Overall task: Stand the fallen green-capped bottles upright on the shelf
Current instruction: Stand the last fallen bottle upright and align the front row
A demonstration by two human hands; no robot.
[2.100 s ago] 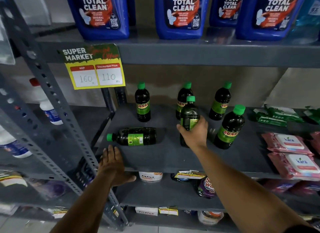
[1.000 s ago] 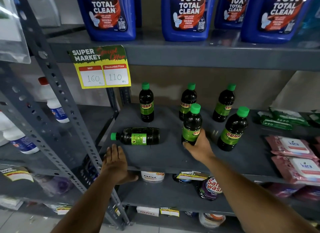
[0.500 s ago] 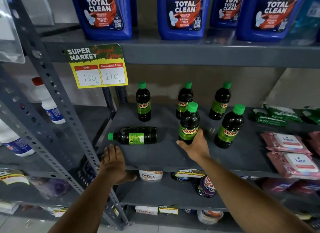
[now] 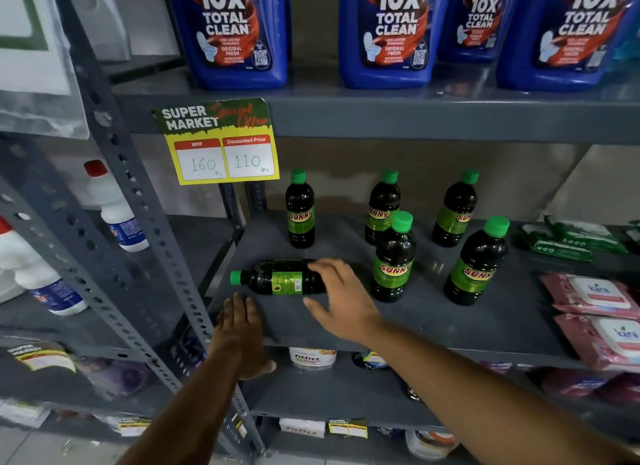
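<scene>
One dark, green-capped bottle [image 4: 277, 280] lies on its side on the grey shelf [image 4: 433, 319], cap pointing left. My right hand [image 4: 341, 300] hovers at its base end, fingers spread around it without closing. Flat on the shelf's front edge rests my left hand [image 4: 240, 329], holding nothing. Several like bottles stand upright: one just right of my hand [image 4: 393, 256], one further right [image 4: 476, 262], and three along the back [image 4: 299, 210] [image 4: 381, 205] [image 4: 455, 210].
Blue cleaner jugs [image 4: 228, 31] fill the shelf above, with a yellow price sign [image 4: 221, 142] hanging from its edge. Pink wipe packs [image 4: 595, 312] and green packs [image 4: 568, 239] lie at the right. A perforated grey upright [image 4: 138, 201] stands left. White bottles [image 4: 114, 208] stand beyond it.
My right hand let go of the front middle bottle, which now stands upright, and moved left to the lying bottle. My left hand stayed on the shelf edge.
</scene>
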